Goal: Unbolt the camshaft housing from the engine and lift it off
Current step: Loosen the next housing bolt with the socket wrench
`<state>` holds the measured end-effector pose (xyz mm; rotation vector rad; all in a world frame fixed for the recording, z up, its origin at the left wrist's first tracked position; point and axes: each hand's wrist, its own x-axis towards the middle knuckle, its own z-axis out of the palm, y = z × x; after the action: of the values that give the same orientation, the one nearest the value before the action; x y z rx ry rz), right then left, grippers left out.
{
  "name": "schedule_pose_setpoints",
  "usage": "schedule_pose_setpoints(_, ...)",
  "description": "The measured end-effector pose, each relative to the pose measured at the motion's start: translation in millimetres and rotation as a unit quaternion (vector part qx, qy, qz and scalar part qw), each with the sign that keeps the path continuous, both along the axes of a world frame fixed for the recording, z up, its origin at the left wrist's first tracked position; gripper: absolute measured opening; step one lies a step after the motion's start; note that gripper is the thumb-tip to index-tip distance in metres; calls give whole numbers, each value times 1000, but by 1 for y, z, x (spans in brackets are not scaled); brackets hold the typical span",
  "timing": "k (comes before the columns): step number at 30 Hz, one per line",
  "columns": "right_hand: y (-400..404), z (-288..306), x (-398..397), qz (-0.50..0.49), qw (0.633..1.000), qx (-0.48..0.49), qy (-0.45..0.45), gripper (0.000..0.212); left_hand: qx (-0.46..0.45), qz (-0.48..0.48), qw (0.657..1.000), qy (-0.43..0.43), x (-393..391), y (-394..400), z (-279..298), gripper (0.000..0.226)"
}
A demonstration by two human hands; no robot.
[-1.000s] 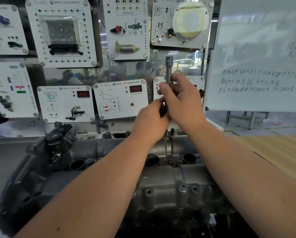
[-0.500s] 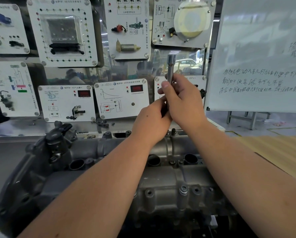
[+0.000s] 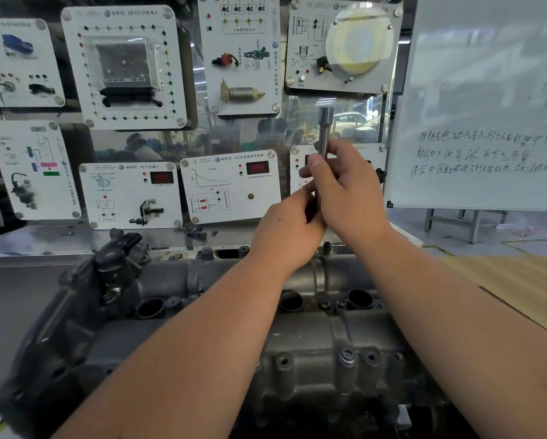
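The grey cast camshaft housing [image 3: 300, 350] lies across the lower half of the view, with round bores and a bolt [image 3: 347, 354] on its near flange. Above its far edge I hold a long steel socket tool [image 3: 324, 128] upright. My right hand [image 3: 348, 191] grips its shaft just below the wide top end. My left hand [image 3: 289, 229] grips the lower part, which is hidden behind both hands. A dark bolt head [image 3: 327, 247] stands at the housing's far edge under my hands.
White training panels [image 3: 231, 186] with sensors cover the wall behind the engine. A whiteboard [image 3: 487, 106] with writing stands at the right. A wooden board [image 3: 519, 280] lies to the right of the engine, and loose small parts [image 3: 192, 232] sit on the shelf behind it.
Both hands stay on the upright tool, almost in the same place. The right thumb has shifted slightly along the shaft.
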<state>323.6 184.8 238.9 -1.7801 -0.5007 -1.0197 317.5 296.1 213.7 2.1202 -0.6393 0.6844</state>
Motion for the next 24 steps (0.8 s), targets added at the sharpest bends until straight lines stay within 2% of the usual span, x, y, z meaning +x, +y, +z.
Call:
schedule_pose_setpoints(3, 0, 1, 0, -12, 1000, -11, -4, 20, 13, 2, 1000, 3, -1, 0, 1, 16)
schedule_pose_setpoints(6, -1, 0, 2, 0, 1000, -11, -3, 12, 18, 8, 1000, -5, -2, 1, 2, 6)
schedule_pose_setpoints(9, -1, -2, 2, 10, 1000, 7, -3, 22, 13, 7, 1000, -6, -1, 1, 3, 8)
schedule_pose_setpoints(12, 0, 0, 2, 4, 1000, -3, 4, 11, 4, 6, 1000, -5, -1, 0, 2, 12)
schedule_pose_setpoints(16, 1, 0, 1, -4, 1000, -12, 8, 23, 6, 4, 1000, 2, -1, 0, 1, 10)
schedule_pose_setpoints(21, 1, -1, 1, 3, 1000, 9, 7, 19, 16, 14, 1000, -8, -1, 1, 2, 10)
schedule_pose_setpoints(24, 1, -1, -1, -4, 1000, 30, -9, 24, 16, 28, 999, -1, 0, 1, 1, 11)
